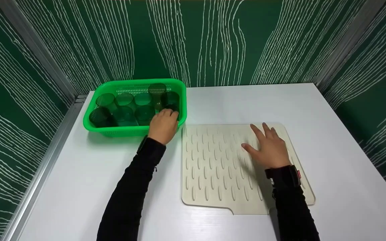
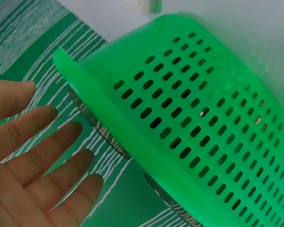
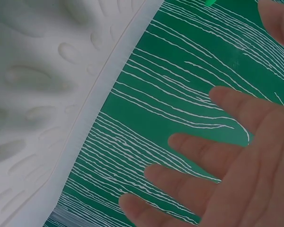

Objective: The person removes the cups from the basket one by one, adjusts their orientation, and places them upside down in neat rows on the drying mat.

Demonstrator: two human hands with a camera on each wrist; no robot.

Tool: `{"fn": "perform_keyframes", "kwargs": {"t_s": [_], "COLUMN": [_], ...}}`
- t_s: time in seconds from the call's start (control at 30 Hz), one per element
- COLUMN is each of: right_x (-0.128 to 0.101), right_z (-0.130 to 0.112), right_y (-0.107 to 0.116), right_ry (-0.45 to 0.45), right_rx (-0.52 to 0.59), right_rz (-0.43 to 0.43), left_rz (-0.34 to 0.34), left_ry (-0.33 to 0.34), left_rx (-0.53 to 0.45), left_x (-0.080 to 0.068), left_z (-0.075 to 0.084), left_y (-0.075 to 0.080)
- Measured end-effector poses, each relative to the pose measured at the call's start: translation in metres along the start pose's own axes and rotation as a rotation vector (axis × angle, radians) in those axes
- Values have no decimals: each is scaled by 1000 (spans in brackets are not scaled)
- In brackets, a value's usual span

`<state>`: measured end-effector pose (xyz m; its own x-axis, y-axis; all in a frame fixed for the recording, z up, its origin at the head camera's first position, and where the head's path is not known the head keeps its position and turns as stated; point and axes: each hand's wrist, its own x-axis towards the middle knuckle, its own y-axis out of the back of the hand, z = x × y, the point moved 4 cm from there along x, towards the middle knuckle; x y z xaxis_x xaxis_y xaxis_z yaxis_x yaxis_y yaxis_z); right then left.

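A green slotted basket (image 1: 134, 131) stands at the table's back left and holds several dark green see-through cups (image 1: 125, 113). My left hand (image 1: 163, 125) is at the basket's near right corner, its fingers reaching over the rim towards the nearest cup (image 1: 171, 102). In the left wrist view the left hand (image 2: 33, 161) has straight fingers and holds nothing, next to the basket's wall (image 2: 189, 118). My right hand (image 1: 269, 147) lies flat with spread fingers on a beige ribbed mat (image 1: 213, 167). In the right wrist view the right hand (image 3: 227, 175) is open beside the mat (image 3: 42, 94).
The white table (image 1: 330, 134) is walled in by green panels with white lines at the back and both sides. A metal rail (image 1: 45, 160) runs along the table's left edge. The mat lies in the middle, just right of the basket.
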<state>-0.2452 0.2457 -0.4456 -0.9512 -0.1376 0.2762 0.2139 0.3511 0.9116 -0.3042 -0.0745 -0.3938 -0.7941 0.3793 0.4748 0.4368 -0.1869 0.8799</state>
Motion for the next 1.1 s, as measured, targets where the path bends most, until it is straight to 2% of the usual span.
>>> {"fn": "perform_keyframes", "kwargs": {"t_s": [0.13,0.33,0.53,0.67,0.87,1.0,1.1], "right_x": [0,-2,-2,-2,-3,-2,-1], "right_z": [0,-2,-3,-3,-5,-7,-8], "right_y": [-3,-3,-3,-3,-4,-3,-2], "right_ry": [-19,-36,-41,-40,-39,-24,-9], "right_rx": [-12,-4,1,12,41,61,81], "right_rz": [-51,-79,-85,-94,-104,-88,-63], "left_rz": [-53,-266,-379,-377,-295,-213,-152], "left_ry": [-7,113,168,181,185,180,174], "left_rx": [15,18,-18,-21,-31,-67,-98], "left_x": [8,20,23,23,19,18,17], "left_z": [-1,-10,-15,-17,-20,-19,-18], "left_y": [-9,-22,-30,-31,-27,-15,2]}}
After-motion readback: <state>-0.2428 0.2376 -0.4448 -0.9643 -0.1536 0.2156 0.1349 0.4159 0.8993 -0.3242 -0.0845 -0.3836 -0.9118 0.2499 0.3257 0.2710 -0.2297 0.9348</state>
